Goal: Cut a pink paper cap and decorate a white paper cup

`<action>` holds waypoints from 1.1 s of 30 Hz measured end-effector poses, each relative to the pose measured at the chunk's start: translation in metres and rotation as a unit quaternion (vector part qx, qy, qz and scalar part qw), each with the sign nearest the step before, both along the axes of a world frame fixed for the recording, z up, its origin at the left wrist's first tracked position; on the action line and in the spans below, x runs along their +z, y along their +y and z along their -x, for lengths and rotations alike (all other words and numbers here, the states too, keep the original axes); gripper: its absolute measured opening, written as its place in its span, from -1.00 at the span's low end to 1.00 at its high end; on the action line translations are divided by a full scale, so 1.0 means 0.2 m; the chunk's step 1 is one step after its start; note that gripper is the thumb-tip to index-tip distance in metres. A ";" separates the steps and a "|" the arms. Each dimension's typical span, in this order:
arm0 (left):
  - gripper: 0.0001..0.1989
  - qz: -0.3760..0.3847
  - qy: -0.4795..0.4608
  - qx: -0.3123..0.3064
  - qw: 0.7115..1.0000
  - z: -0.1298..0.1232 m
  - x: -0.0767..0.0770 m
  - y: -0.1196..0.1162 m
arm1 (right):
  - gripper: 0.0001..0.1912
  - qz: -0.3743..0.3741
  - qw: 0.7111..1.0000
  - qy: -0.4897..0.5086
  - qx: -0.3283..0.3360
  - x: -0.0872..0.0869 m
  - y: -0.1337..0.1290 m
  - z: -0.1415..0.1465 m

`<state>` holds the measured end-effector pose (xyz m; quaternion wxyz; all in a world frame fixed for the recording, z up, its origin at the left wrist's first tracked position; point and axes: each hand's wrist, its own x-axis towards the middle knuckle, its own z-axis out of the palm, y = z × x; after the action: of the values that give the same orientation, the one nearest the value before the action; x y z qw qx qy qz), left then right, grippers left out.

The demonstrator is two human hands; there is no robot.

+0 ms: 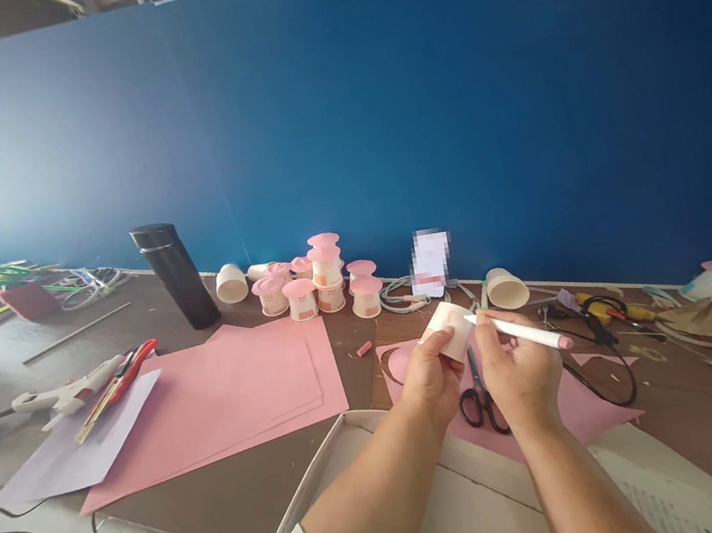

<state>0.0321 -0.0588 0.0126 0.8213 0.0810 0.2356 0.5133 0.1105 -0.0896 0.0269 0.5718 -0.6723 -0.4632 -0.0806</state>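
A white paper cup (453,323), tilted, is held in my left hand (428,374), with the thumb along its side. In my right hand (519,380) is a white marker pen (529,333) with a pink end, its tip at the cup's side. Whether the tip touches the cup I cannot tell. Below the hands, black-handled scissors (484,407) lie on a pink sheet (594,404), partly covered by my right hand. Several small cup houses (301,299) with pink round roofs and drawn windows stand against the blue wall.
Pink paper sheets (245,379) lie left, with a hot glue gun (75,389) and a red utility knife (133,369) nearby. A black bottle (177,277) stands behind them. An open carton (333,464) sits under my forearms. Cables and tools (612,307) clutter the right.
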 end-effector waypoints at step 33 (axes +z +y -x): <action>-0.82 -0.008 -0.003 0.001 1.000 0.01 0.01 0.00 | -0.75 0.015 1.000 -0.005 0.005 0.00 0.00 0.01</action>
<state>0.0309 -0.0594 0.0146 0.8208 0.0857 0.2293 0.5161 0.1094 -0.0900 0.0265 0.5597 -0.6782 -0.4704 -0.0745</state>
